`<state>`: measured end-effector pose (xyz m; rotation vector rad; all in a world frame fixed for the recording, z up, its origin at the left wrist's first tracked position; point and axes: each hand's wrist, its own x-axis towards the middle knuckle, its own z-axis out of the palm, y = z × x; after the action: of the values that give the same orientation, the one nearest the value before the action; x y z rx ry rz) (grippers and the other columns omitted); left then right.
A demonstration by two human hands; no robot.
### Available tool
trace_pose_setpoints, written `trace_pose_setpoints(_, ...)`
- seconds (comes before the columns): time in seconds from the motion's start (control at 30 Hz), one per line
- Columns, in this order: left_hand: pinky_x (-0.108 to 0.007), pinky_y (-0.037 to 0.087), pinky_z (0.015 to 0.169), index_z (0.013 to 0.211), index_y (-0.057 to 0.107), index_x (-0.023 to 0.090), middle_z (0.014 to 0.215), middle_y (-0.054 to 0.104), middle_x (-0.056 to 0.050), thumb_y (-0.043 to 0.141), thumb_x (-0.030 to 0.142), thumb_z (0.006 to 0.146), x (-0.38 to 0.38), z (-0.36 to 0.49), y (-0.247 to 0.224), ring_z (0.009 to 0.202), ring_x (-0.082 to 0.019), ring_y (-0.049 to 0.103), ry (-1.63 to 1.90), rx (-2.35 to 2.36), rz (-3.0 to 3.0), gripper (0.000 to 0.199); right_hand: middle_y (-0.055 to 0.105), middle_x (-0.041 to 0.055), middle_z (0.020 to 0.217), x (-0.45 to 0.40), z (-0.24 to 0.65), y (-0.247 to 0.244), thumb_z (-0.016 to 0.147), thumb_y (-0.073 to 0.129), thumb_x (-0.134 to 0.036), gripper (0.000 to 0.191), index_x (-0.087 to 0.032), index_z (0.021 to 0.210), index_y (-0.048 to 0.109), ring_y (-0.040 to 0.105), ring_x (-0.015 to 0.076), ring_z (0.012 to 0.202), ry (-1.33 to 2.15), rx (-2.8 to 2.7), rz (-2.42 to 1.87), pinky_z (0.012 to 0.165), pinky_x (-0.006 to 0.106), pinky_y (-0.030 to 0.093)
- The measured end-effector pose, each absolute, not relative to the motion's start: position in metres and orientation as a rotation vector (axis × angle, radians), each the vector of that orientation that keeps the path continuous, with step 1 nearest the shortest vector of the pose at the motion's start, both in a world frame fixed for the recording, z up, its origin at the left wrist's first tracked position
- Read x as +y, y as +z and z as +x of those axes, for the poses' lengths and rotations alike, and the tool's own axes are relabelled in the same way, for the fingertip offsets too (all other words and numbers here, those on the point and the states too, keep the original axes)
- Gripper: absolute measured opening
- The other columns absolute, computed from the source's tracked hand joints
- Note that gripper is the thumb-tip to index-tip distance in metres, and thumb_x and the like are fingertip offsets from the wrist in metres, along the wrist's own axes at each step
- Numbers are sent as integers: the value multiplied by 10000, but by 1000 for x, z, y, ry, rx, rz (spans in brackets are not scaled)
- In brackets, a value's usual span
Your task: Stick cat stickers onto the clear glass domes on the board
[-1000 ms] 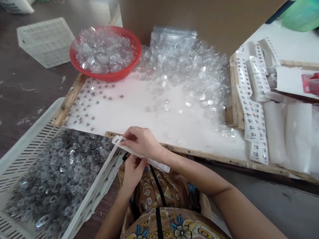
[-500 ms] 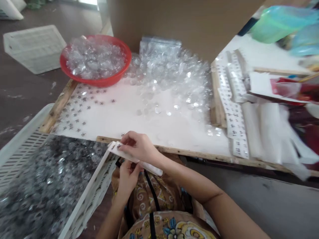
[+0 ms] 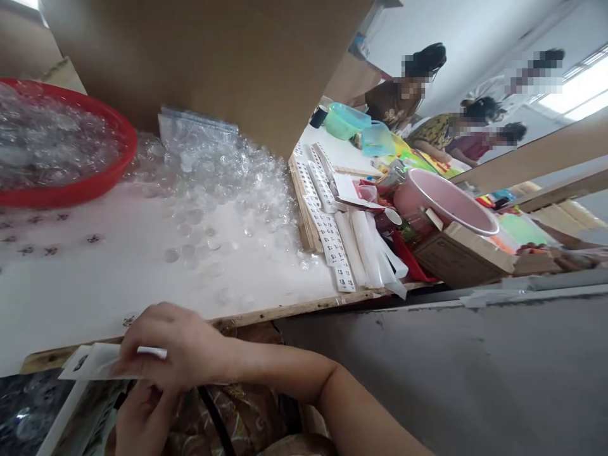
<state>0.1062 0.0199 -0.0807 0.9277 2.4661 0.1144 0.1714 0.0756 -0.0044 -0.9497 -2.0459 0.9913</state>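
Observation:
A white sticker strip (image 3: 76, 366) with small dark printed figures lies across the table's front edge, over the rim of the basket. My right hand (image 3: 178, 345) is closed on it from above, fingers bent and slightly blurred. Below, my left hand (image 3: 145, 415) is closed at the strip's underside, its fingertips partly hidden by the strip and my right hand. Just beyond my right hand, a small dark figure sticker (image 3: 129, 321) lies on the white tabletop (image 3: 142, 266). Several similar stickers (image 3: 50, 251) are spread farther left.
Clear plastic discs (image 3: 237, 183) pile up mid-table, beside a red basin (image 3: 126, 155) of clear pieces. A cardboard sheet (image 3: 190, 57) stands behind. Sticker strips (image 3: 335, 244), a pink basin (image 3: 456, 202) and a carton (image 3: 465, 256) are right. Co-workers (image 3: 394, 104) sit beyond. A basket (image 3: 66, 415) stands lower left.
The view has swung right, bringing co-workers and the pink basin into sight. Both hands stay at the strip. My right hand now covers more of it.

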Motion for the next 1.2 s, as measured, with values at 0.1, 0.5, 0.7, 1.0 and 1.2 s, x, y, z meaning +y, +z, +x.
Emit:
trace_pose_setpoints(0.1, -317, 610, 617, 864, 717, 169, 701, 753, -10, 655, 302, 809, -4, 69, -84, 635, -235, 728, 580, 2043, 923, 158, 671, 13, 876, 103, 197, -8, 899, 640, -386, 177, -222, 897, 573, 615, 128, 798, 1032, -1676, -1207, 744, 250, 522)
trace_pose_setpoints(0.5, -368, 626, 677, 847, 737, 172, 789, 775, -64, 805, 569, 644, -24, 41, -90, 680, -279, 732, 920, 1551, 878, 450, 629, 55, 951, 139, 275, -21, 871, 607, -334, 132, -206, 842, 594, 593, 133, 820, 733, -1527, -1520, 738, 260, 488)
trace_pose_setpoints(0.7, -353, 601, 615, 786, 721, 172, 693, 737, -69, 776, 598, 673, -31, 41, -77, 638, -274, 717, 903, 1532, 980, 445, 598, -10, 674, 145, 278, -35, 802, 636, -350, 169, -196, 775, 573, 514, 116, 622, 917, -1554, -1613, 605, 252, 403)
trace_pose_setpoints(1.0, -325, 593, 574, 814, 709, 169, 709, 731, -54, 772, 548, 717, -33, 44, -73, 599, -230, 695, 979, 1449, 905, 396, 605, -20, 667, 144, 266, -35, 735, 642, -270, 85, -191, 734, 611, 514, 105, 614, 1066, -1725, -1695, 590, 234, 384)
trace_pose_setpoints(1.2, -315, 596, 586, 835, 713, 169, 741, 744, -56, 768, 511, 738, -29, 43, -74, 616, -220, 696, 1001, 1418, 892, 359, 610, -23, 670, 140, 255, -39, 743, 644, -220, 45, -184, 727, 624, 514, 97, 630, 1065, -1875, -1678, 615, 229, 382)
